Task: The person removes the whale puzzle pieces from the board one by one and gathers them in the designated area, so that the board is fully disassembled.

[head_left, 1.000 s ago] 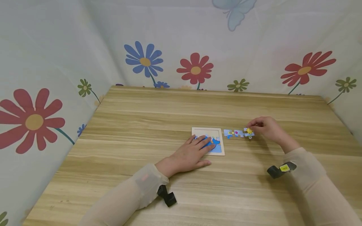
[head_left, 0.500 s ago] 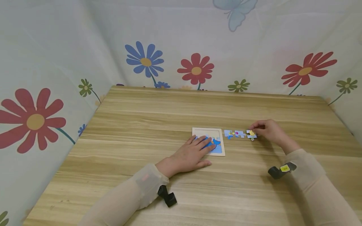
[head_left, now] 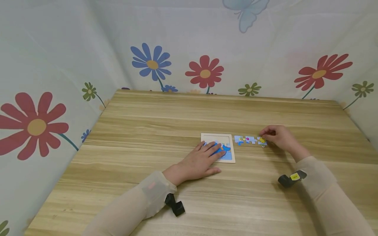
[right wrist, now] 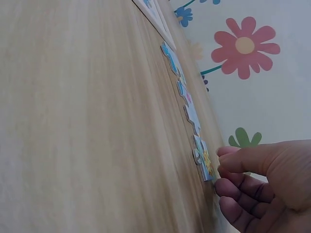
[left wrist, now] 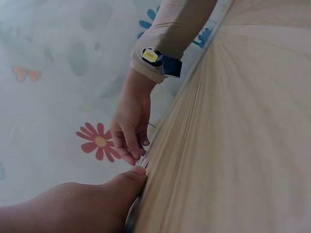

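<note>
My left hand (head_left: 196, 162) lies flat with fingers spread over a square wooden puzzle board (head_left: 233, 154). Its fingers cover part of a blue picture set in the lower half of the board; the board's upper part shows bare wood. To the right, my right hand (head_left: 280, 137) pinches the outer edge of a jigsaw piece with a yellow sun (head_left: 261, 141), fingers curled. In the right wrist view that sun piece (right wrist: 203, 160) sits low at the table, by the thumb and fingertips. Left of it lies a light-blue jigsaw piece (head_left: 249, 140), then another with a yellow shape (head_left: 238, 140).
Wood-grain table (head_left: 141, 131) spreads around the hands. Behind it hangs a white cloth (head_left: 177, 32) printed with flowers and a butterfly. Black wrist cameras stick out under the left sleeve (head_left: 177, 208) and the right sleeve (head_left: 322, 177).
The right hand has shifted the sun piece slightly right and toward the near side, then a little back left. My left hand has stayed on the board.
</note>
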